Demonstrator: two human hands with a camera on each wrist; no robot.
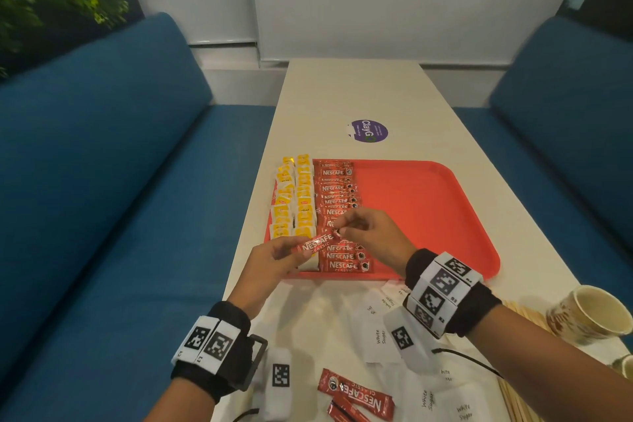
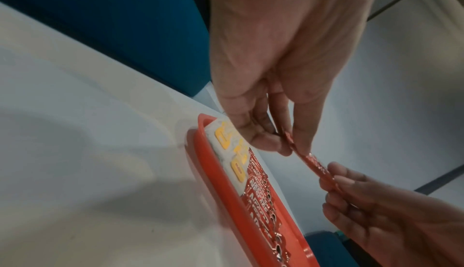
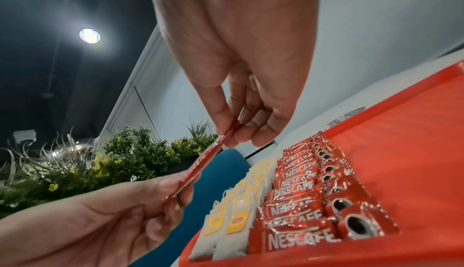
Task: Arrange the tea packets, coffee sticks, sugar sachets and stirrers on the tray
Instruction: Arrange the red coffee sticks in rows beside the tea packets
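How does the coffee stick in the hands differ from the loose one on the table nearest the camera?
The held coffee stick is up in the air over the tray, pinched at one end by the left hand and at the other by the right hand; the loose coffee stick lies flat on the table, untouched. The held stick's lettering reads upright in the head view; the loose one's is upside down. Both are red Nescafe Classic sticks.

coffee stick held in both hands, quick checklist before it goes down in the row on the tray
1. Grip: left hand and right hand each pinch an end of the coffee stick: ok.
2. Label faces up like the row: ok.
3. Stick is over the coffee row on the tray: ok.
4. Stick parallel to the row: not ok, tilted.
5. Free slot under the stick: cannot tell, hands hide it.
6. Tea packets out of the way: ok.
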